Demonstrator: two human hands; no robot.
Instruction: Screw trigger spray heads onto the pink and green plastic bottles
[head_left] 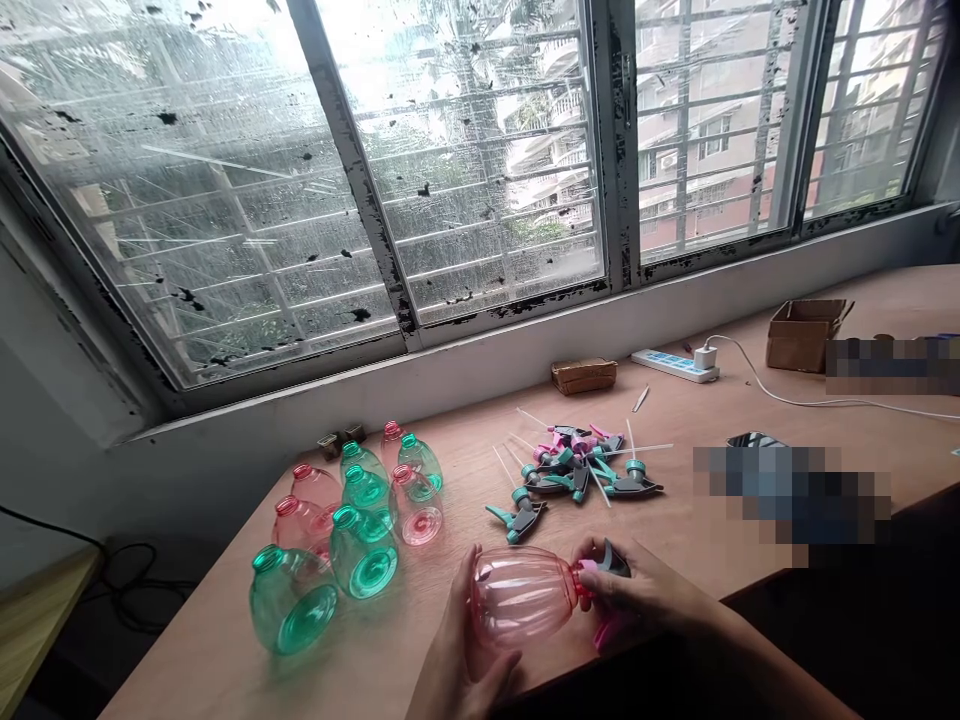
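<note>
A clear pink spray bottle (523,597) lies on its side in the air above the table's front edge. My left hand (465,640) is wrapped round its base. At the bottle's neck, my right hand (611,580) grips a pink and dark grey trigger sprayer (616,560); whether its collar is fully screwed on I cannot tell. Just beyond lies a heap of loose trigger sprayers (574,465), teal, pink and grey, with thin dip tubes sticking out. To the left stand several open-necked bottles, among them a green bottle (292,600) and a pink bottle (417,507).
Along the window side are a small brown box (585,375), a white power strip (679,365) with a charger (705,355), and an open cardboard box (802,335). Tweezers (640,398) lie near the strip. A phone (757,440) sits at the right, partly blurred.
</note>
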